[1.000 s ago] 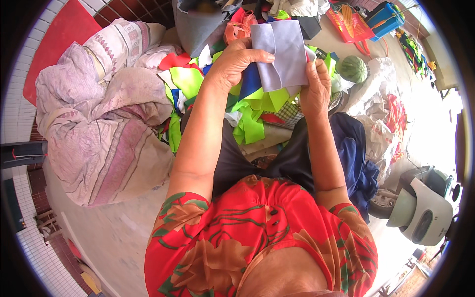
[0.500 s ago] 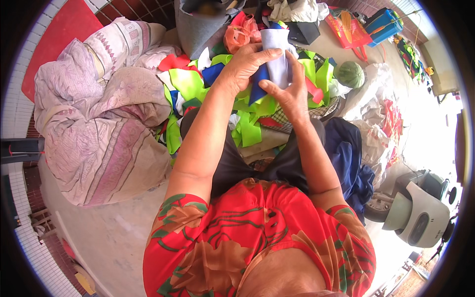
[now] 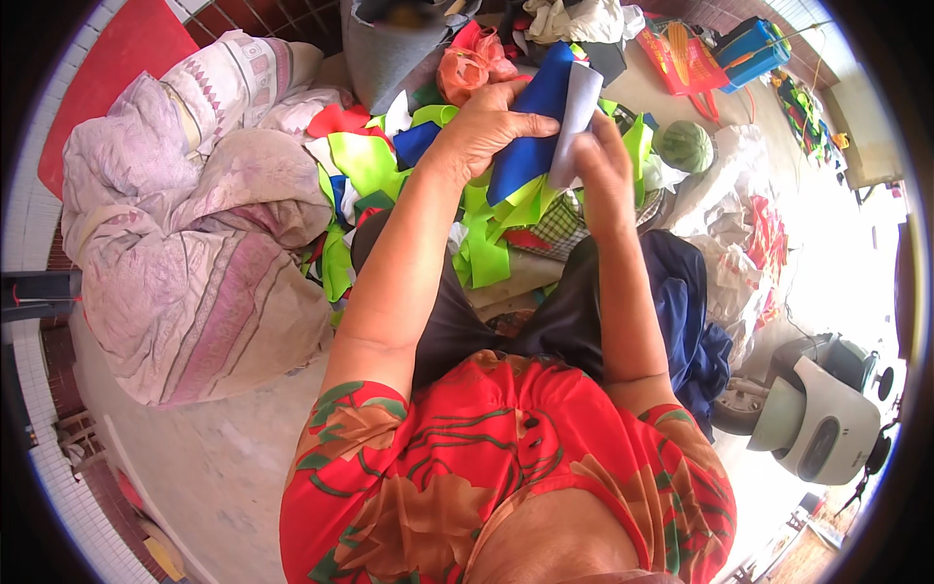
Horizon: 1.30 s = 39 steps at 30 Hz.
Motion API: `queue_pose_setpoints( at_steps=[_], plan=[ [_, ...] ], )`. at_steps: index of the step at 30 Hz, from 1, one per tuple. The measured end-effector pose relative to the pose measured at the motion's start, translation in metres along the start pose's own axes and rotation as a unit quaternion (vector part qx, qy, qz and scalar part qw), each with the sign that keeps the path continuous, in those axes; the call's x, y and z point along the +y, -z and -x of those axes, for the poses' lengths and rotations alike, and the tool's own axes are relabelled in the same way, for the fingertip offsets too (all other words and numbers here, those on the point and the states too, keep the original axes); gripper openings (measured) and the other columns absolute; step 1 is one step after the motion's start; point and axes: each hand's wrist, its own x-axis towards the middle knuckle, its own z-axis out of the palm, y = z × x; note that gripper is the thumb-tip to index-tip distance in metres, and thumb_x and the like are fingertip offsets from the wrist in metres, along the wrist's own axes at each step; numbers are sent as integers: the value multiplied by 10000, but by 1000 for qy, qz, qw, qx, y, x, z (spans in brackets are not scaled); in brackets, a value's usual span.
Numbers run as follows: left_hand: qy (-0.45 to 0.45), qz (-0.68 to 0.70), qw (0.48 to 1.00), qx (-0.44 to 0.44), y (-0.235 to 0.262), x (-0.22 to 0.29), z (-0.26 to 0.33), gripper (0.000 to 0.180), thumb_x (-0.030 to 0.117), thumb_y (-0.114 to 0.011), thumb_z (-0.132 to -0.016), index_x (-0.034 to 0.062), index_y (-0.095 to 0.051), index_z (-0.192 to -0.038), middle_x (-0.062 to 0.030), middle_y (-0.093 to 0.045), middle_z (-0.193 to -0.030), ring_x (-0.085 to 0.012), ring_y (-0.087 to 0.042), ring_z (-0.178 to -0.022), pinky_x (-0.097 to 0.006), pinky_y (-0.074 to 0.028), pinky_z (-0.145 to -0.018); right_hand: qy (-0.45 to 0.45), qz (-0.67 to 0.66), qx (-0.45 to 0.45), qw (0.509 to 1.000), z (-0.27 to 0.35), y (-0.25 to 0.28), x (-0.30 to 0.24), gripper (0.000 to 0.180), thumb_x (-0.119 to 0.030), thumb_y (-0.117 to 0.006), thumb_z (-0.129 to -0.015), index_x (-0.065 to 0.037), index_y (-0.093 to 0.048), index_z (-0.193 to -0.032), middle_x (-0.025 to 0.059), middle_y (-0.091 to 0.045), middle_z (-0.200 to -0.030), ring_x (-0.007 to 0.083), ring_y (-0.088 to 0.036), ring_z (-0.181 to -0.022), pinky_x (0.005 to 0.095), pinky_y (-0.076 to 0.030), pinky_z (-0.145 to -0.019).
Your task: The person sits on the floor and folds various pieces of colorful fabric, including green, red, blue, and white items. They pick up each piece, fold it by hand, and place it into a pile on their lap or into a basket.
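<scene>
My left hand (image 3: 484,131) grips a piece of royal blue fabric (image 3: 537,107), thumb on top and fingers behind it. Along its right edge stands a pale grey-white strip of fabric (image 3: 577,122), upright and slightly tilted. My right hand (image 3: 605,165) closes on the right side of that strip; its fingers are smeared by motion. Below both hands lies a heap of fabric scraps, mostly lime green (image 3: 484,251), with red, white and dark blue pieces among them. Part of a checked cloth (image 3: 561,226) shows under the heap.
A large patterned cloth bundle (image 3: 209,282) lies at the left. A grey fabric bin (image 3: 389,49) and a red plastic bag (image 3: 472,66) stand beyond the heap. To the right are a green melon-like ball (image 3: 686,146), white plastic sheeting (image 3: 725,195) and a grey-white scooter (image 3: 827,419).
The pale strip has shifted right and tilted, so the blue fabric now lies broadly exposed beside it. My right hand has moved rightward and turned.
</scene>
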Motion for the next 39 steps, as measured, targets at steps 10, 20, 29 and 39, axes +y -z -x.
queue_pose_setpoints(
  at_steps=[10, 20, 29, 39],
  plan=[
    [-11, 70, 996, 53, -4, 18, 8, 385, 90, -698, -741, 13, -558, -1092, -74, -629, -949, -157, -623, -819, -310, -523, -763, 15, -205, 153, 967, -13, 30, 10, 193, -36, -544, -828, -9, -546, -1019, 69, -594, -873, 161, -587, -681, 268, -492, -576],
    [-16, 114, 993, 35, -11, -4, -8, 371, 251, -697, -796, 26, -578, -1065, -42, -616, -957, -126, -579, -878, -272, -466, -792, 116, 129, -57, 983, 3, 2, 13, 904, -211, -830, -637, -56, -300, -1353, 149, -411, -1287, 278, -453, -1156, 395, -415, -940],
    [-38, 197, 980, 5, 1, -14, -17, 408, 380, -592, -866, 95, -520, -1148, -35, -578, -1058, -178, -546, -948, -298, -418, -829, 82, -64, 24, 994, -5, -8, 34, 324, -146, -573, -890, -20, -523, -1184, 65, -621, -1006, 133, -589, -887, 254, -477, -801],
    [-22, 36, 994, 101, -10, -12, -13, 509, 179, -690, -782, -19, -465, -1193, -76, -600, -959, -122, -570, -826, -245, -420, -566, -148, -442, 23, 884, -10, 2, 30, 425, -332, -472, -928, -66, -462, -1260, 142, -558, -1190, 284, -553, -1076, 426, -437, -937]
  ],
)
